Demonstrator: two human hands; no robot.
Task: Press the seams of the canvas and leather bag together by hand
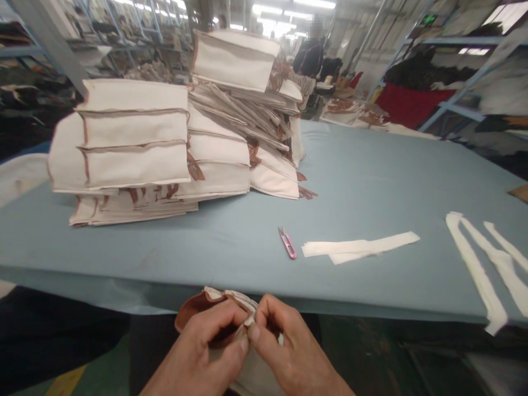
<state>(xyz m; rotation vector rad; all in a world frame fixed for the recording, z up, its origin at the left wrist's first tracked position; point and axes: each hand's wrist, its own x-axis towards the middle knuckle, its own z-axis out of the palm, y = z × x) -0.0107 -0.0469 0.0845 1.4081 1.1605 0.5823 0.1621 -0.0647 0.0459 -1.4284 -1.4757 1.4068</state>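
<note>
In front of the table edge I hold a cream cloth piece with brown trim (258,369), most of it hidden under my hands. My left hand (210,344) pinches its edge between thumb and forefinger. Right beside it, my right hand (284,344) pinches the same edge, the fingertips of both hands nearly touching. A brown flap (192,311) of the piece curls up behind my left hand. On the table beyond lie thread snips with pink handles (287,243), and to their right a cream fabric strip (363,247).
Stacks of cream cloth pieces with brown edging (136,129) stand on the left and middle of the blue-grey table (391,181). Several cream strips (478,264) lie at the right. Behind are shelves with dark and red fabric (412,104) and a person in dark clothes (309,55).
</note>
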